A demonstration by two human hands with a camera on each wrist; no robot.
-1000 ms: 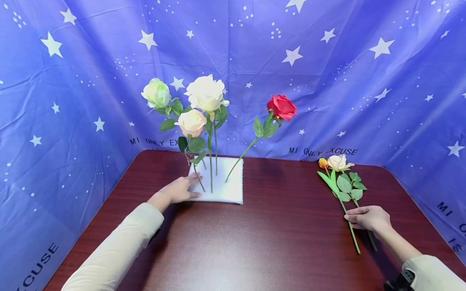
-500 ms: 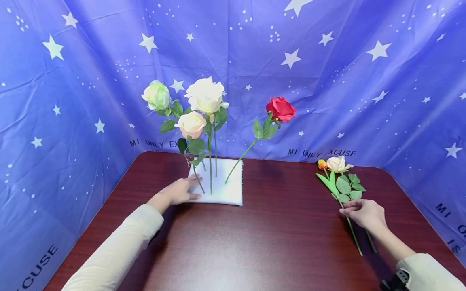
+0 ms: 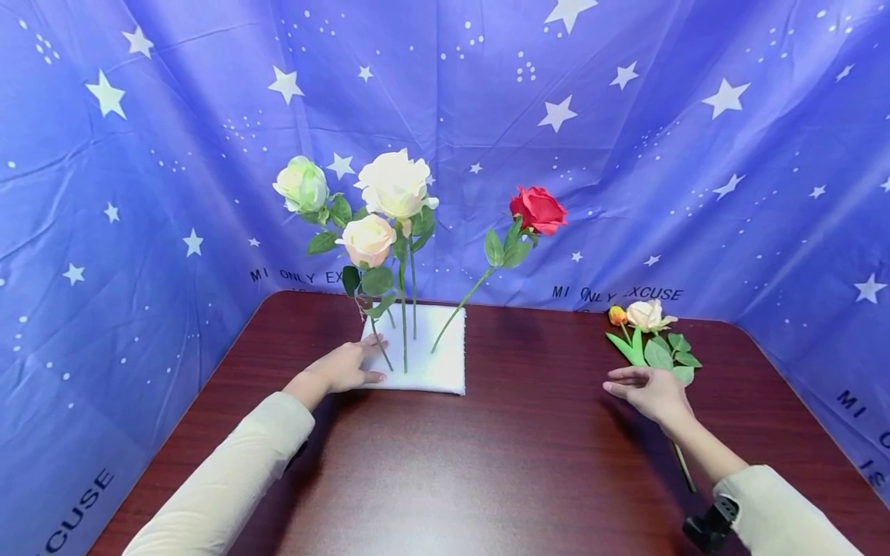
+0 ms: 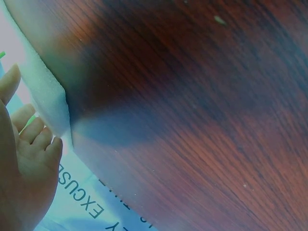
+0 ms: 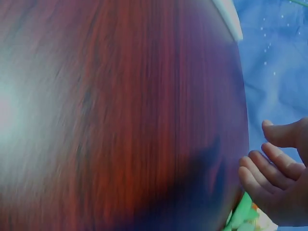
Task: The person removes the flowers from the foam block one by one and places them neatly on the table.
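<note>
A white foam block point(image 3: 434, 363) sits at the back middle of the dark wooden table point(image 3: 487, 463). Several roses stand stuck in it: a green-white one point(image 3: 300, 184), a white one point(image 3: 394, 184), a peach one point(image 3: 367, 239) and a leaning red one point(image 3: 538, 208). My left hand point(image 3: 348, 367) rests with straight fingers on the block's left edge point(image 4: 48, 96). On the right lie a cream rose point(image 3: 645, 314) and an orange bud point(image 3: 616, 314), with leaves point(image 3: 657, 354). My right hand point(image 3: 647, 390) hovers over their stems with fingers point(image 5: 274, 178) loosely spread and holds nothing.
A blue star-printed cloth point(image 3: 695, 154) walls the table at the back and on both sides. The tail of a stem point(image 3: 684, 472) shows beside my right forearm. A black wrist mount point(image 3: 709, 525) sits on my right sleeve.
My right hand has left the lower stems and moved left and toward the leaves, fingers spreading. The lying flowers and my left hand have stayed put.
</note>
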